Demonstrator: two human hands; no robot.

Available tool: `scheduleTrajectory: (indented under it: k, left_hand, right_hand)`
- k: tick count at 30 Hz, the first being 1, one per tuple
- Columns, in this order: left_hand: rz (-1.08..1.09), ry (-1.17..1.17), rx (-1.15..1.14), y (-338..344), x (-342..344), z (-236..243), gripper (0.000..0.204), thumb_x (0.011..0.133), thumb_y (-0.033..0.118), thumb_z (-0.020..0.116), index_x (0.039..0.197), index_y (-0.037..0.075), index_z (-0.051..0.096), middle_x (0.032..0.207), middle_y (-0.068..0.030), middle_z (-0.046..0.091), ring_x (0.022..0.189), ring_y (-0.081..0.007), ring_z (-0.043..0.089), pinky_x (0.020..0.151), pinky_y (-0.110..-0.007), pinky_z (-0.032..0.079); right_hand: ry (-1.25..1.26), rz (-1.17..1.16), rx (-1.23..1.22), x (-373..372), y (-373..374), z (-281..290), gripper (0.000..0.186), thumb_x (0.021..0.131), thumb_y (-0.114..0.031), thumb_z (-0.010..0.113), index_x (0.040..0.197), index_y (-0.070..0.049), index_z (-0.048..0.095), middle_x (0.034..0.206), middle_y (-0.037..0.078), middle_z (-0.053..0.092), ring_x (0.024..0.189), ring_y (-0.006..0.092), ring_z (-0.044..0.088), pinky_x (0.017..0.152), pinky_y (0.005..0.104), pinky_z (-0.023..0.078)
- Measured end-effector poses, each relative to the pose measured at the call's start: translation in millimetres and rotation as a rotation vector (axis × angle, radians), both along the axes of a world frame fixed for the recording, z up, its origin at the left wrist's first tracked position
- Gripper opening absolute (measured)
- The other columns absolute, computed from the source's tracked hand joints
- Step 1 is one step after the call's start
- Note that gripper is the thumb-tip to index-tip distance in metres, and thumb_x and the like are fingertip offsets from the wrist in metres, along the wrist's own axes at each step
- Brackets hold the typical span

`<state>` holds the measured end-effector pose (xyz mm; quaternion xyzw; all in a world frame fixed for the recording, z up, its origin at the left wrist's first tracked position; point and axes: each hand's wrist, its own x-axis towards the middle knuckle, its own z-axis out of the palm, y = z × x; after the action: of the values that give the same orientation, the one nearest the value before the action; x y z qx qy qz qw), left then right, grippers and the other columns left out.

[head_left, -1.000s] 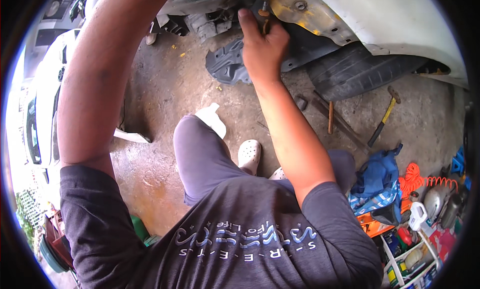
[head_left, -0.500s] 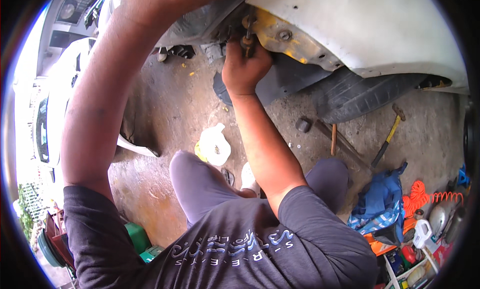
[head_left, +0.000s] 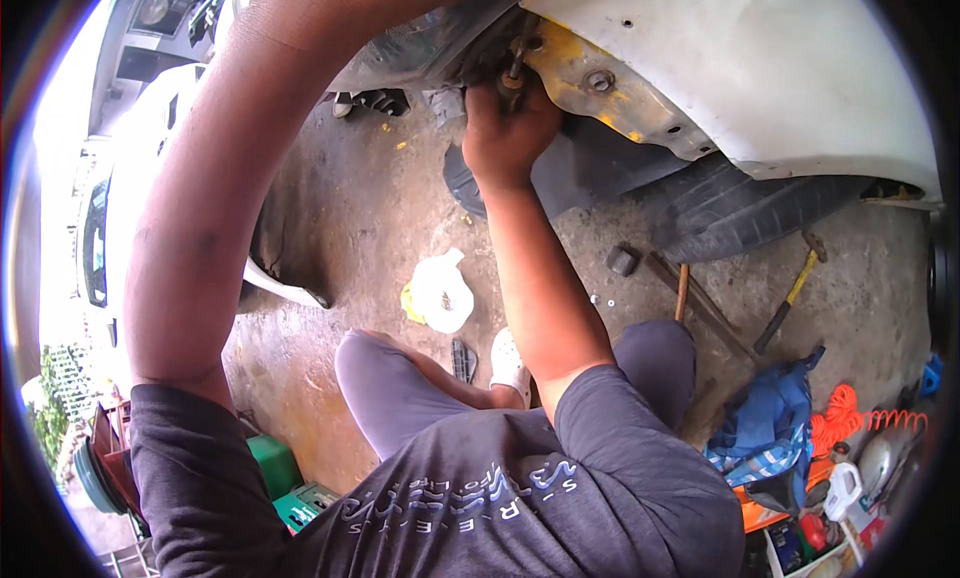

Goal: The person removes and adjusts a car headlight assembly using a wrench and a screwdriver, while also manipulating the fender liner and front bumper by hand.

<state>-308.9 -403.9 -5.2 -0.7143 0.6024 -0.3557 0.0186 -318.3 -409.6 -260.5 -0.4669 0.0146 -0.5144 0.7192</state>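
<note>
Under a white car body panel (head_left: 780, 78), my right hand (head_left: 510, 143) reaches up beside a metal bracket (head_left: 600, 83) with worn yellow paint. Its fingers are closed around a short metal rod with a rusty round end (head_left: 513, 80); what lies inside the palm is hidden. My left arm crosses the upper left, and the part of my left hand (head_left: 370, 0) that shows runs along the top edge. The fingers of that hand are cut off by the picture's edge. A dark curved car part (head_left: 410, 53) sits just below it.
A tyre (head_left: 750, 208) and a black sheet (head_left: 600, 163) lie under the panel. On the concrete floor are a hammer (head_left: 790, 298), a white plastic bag (head_left: 442, 293), and a dark block (head_left: 623, 259). At right stand a blue bag (head_left: 765, 418), an orange coiled hose (head_left: 840, 413) and a tool crate (head_left: 815, 558).
The whole view has shifted slightly, so the car and floor things sit a little lower and to the right. My right hand keeps its grip beside the bracket.
</note>
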Motion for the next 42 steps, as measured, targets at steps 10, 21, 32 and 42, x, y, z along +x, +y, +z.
scheduleTrajectory:
  k: [10, 21, 32, 42]
  left_hand:
    - [-0.073, -0.171, -0.300, -5, 26, -17, 0.095, 0.072, 0.059, 0.087, 0.131, -0.008, 0.056, 0.110, -0.0263, 0.069, 0.100, -0.0406, 0.071, 0.085, -0.047, 0.058]
    - [0.077, -0.093, -0.240, -8, 3, -13, 0.101, 0.073, 0.060, 0.086, 0.138, -0.010, 0.052, 0.124, -0.0289, 0.065, 0.113, -0.0427, 0.067, 0.096, -0.049, 0.055]
    - [0.470, 0.048, -0.225, -19, -29, 2, 0.097, 0.072, 0.058, 0.082, 0.144, 0.000, 0.052, 0.139, -0.0235, 0.059, 0.133, -0.0395, 0.054, 0.111, -0.050, 0.042]
    - [0.498, 0.099, -0.209, -24, -30, 4, 0.091, 0.072, 0.055, 0.081, 0.141, 0.003, 0.053, 0.131, -0.0218, 0.062, 0.127, -0.0391, 0.057, 0.106, -0.052, 0.045]
  right_hand:
    - [-0.065, 0.067, 0.090, 4, 0, 17, 0.043, 0.084, -0.012, 0.071, 0.122, 0.008, 0.064, 0.126, 0.012, 0.068, 0.115, 0.0214, 0.063, 0.107, 0.0367, 0.044]
    - [0.045, 0.001, -0.027, -5, -5, 1, 0.029, 0.089, -0.014, 0.072, 0.110, 0.005, 0.069, 0.105, 0.008, 0.074, 0.096, 0.0154, 0.067, 0.088, 0.0339, 0.053]
    - [0.076, 0.018, -0.137, -8, -13, 10, 0.027, 0.091, -0.013, 0.069, 0.110, 0.006, 0.067, 0.099, 0.013, 0.071, 0.091, 0.0244, 0.067, 0.084, 0.0369, 0.052]
    - [0.102, 0.111, -0.094, -31, -21, 15, 0.032, 0.090, -0.013, 0.070, 0.117, 0.002, 0.064, 0.103, 0.014, 0.068, 0.096, 0.0211, 0.066, 0.083, 0.0351, 0.051]
